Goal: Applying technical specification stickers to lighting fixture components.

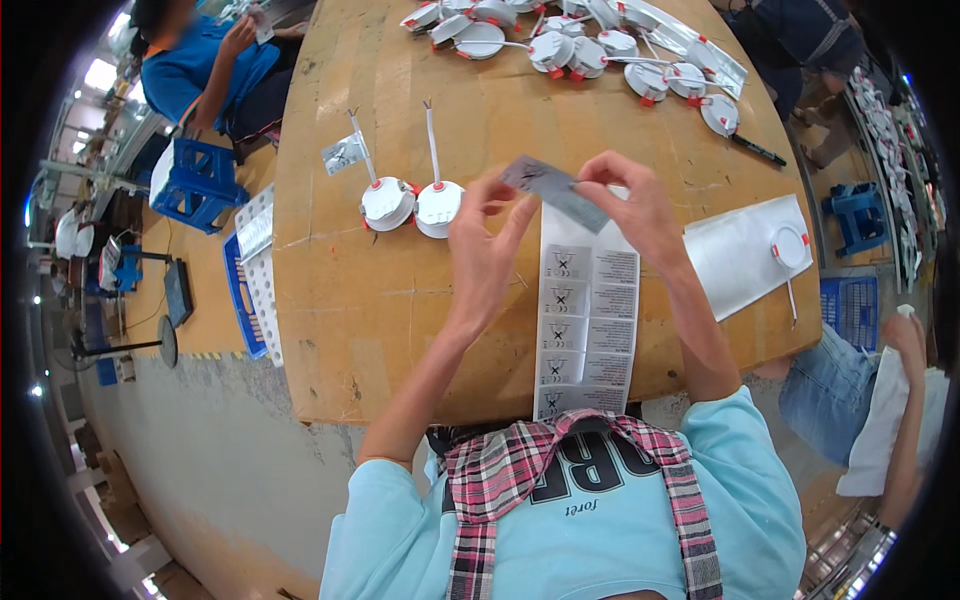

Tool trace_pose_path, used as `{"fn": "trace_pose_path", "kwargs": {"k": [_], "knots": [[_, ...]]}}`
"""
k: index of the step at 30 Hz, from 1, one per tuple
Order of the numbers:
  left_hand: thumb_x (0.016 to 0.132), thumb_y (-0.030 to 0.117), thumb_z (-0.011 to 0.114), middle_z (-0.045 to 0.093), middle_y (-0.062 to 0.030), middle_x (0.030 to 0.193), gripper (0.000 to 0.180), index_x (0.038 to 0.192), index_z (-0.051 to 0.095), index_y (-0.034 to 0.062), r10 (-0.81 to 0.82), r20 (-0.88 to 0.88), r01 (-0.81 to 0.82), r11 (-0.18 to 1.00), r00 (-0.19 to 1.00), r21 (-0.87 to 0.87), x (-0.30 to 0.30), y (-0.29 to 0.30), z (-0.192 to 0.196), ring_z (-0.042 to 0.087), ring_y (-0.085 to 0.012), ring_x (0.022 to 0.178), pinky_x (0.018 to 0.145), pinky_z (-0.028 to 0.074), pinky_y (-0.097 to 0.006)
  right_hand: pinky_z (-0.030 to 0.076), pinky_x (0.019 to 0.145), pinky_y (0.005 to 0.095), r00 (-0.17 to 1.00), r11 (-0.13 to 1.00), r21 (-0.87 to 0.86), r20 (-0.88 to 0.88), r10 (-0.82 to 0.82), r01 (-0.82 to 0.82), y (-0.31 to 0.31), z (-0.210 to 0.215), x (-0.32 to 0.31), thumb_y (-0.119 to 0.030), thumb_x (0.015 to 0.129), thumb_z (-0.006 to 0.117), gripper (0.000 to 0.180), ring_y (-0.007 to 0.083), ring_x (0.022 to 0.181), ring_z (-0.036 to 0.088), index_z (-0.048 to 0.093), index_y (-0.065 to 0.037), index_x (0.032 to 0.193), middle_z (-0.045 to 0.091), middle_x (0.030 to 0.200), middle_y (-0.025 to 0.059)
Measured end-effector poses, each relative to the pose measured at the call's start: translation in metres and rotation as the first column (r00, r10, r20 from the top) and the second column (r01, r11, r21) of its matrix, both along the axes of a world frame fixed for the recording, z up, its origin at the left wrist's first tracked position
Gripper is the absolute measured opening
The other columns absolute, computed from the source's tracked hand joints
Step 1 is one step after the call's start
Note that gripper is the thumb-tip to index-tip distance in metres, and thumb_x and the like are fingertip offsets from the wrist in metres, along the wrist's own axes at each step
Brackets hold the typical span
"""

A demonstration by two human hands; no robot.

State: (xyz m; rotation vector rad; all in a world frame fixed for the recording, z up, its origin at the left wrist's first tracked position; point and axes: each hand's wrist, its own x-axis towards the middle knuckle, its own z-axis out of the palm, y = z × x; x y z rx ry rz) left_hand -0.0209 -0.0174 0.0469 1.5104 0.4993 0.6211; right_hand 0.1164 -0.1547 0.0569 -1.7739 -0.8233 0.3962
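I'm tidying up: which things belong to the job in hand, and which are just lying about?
Apparently the job:
silver label in the right hand
label sheet
two white lights near the left hand

Apparently lying about:
black pen
blue stools
blue basket at right

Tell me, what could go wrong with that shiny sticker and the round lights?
The silver label in the right hand might crease if bent. The left hand is close to a round white downlight and could bump it. The label strip reaches the near edge of the table, so clothes might snag it.
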Motion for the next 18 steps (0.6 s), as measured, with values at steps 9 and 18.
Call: {"fn": "trace_pose_path", "kwargs": {"k": [9, 18], "knots": [[0.075, 0.013, 0.074, 0.043, -0.0150, 0.131, 0.059, 0.126, 0.046, 0.0043, 0.224, -0.302, 0.146, 0.526, 0.927, 0.838, -0.041, 0.045, -0.035, 0.039, -0.0338, 0.123, 0.102, 0.033, -0.042, 0.046, 0.068, 0.0281, 0.998, 0.998, -0.057, -0.042, 0.037, -0.040, -0.006, 0.004, 0.016, -0.013, 0.085, 0.065, 0.015, 0.0116, 0.072, 0.057, 0.063, 0.001, 0.089, 0.063, 0.078, 0.0044], [0.078, 0.028, 0.071, 0.043, -0.0160, 0.132, 0.068, 0.133, 0.041, 0.0037, 0.080, -0.180, 0.027, 0.850, 0.980, 0.526, -0.052, 0.024, 0.004, 0.039, -0.0274, 0.126, 0.102, 0.033, -0.041, 0.045, 0.070, 0.0223, 0.934, 0.957, -0.049, -0.239, 0.266, -0.286, 0.011, 0.015, 0.018, -0.014, 0.087, 0.064, 0.015, 0.0065, 0.076, 0.054, 0.061, 0.001, 0.091, 0.060, 0.082, 0.0000]]}}
